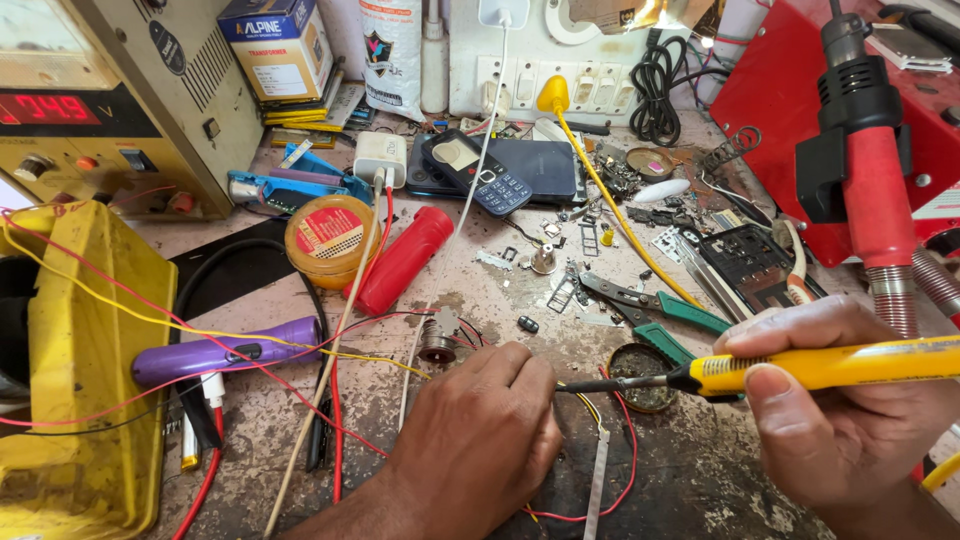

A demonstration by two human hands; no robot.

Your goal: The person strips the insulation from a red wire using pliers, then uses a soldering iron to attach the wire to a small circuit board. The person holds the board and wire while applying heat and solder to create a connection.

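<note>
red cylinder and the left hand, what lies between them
In the head view, a small round metal part with thin red wires lies between the red cylinder and the left hand.

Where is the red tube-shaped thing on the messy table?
In the head view, the red plastic cylinder lies tilted left of centre, beside the round yellow tin and below the white charger.

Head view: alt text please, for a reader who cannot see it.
A right hand holds a yellow soldering iron, tip toward the left hand, which rests on a cluttered repair bench over thin wires. Nearby lie green-handled pliers and a red cylinder.
</note>
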